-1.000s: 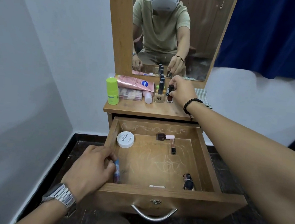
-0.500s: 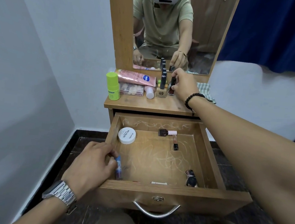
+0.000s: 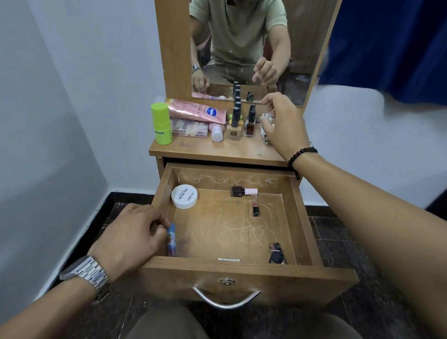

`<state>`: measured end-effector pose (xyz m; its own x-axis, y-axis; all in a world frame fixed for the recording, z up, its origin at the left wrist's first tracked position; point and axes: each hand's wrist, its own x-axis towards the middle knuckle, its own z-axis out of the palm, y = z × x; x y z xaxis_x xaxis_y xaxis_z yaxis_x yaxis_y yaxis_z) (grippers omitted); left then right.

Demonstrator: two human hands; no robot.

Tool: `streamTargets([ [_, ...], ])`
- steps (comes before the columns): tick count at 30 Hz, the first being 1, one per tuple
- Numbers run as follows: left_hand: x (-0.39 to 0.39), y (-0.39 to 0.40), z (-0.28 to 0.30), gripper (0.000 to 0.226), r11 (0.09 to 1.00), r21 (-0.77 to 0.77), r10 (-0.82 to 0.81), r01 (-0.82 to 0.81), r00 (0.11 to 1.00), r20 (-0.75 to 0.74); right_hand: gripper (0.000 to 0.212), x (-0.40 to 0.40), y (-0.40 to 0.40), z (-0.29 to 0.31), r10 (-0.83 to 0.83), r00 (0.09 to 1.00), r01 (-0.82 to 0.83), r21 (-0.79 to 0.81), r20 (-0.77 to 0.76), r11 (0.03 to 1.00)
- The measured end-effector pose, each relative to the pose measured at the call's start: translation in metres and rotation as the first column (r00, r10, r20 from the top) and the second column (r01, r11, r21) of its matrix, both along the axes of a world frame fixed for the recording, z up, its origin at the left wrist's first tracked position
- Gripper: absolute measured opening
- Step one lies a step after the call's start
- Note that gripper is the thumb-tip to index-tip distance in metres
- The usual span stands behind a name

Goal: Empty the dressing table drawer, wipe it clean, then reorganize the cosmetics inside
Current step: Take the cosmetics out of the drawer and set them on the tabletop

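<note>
Your drawer (image 3: 309, 220) holds five cosmetics, plus the blue tube (image 3: 171, 239) your left hand (image 3: 130, 238) pinches at its left wall. Your right hand (image 3: 283, 123), loosely curled, hovers over the table (image 3: 218, 151), empty.

Blue curtain (image 3: 406, 44) top right, white wall (image 3: 64, 60) left, dark floor (image 3: 345, 245).
</note>
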<state>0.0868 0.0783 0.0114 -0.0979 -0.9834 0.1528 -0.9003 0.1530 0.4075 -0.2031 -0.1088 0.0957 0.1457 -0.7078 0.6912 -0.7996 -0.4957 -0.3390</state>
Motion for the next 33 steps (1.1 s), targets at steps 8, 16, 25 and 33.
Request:
streamTargets([
  [8,-0.003,0.0,0.002,0.014,1.0,-0.001,0.011,-0.011,1.0,0.015,0.018,0.023,0.054,-0.052,0.123,0.855,0.051,0.319,-0.504,0.946],
  [16,-0.002,-0.001,0.0,0.012,1.0,-0.03,0.004,-0.003,1.0,0.016,0.017,0.036,0.051,-0.086,0.099,0.659,0.318,0.395,-0.746,0.862],
  [25,0.001,-0.003,-0.003,0.012,1.0,-0.028,-0.005,0.005,1.0,-0.012,0.03,0.043,0.061,-0.093,0.095,0.671,0.312,0.397,-0.735,0.863],
  [33,-0.001,-0.002,-0.002,0.012,1.0,-0.03,0.001,-0.001,1.0,-0.004,0.016,0.04,0.061,-0.07,0.16,0.942,0.042,0.579,-0.294,0.814],
])
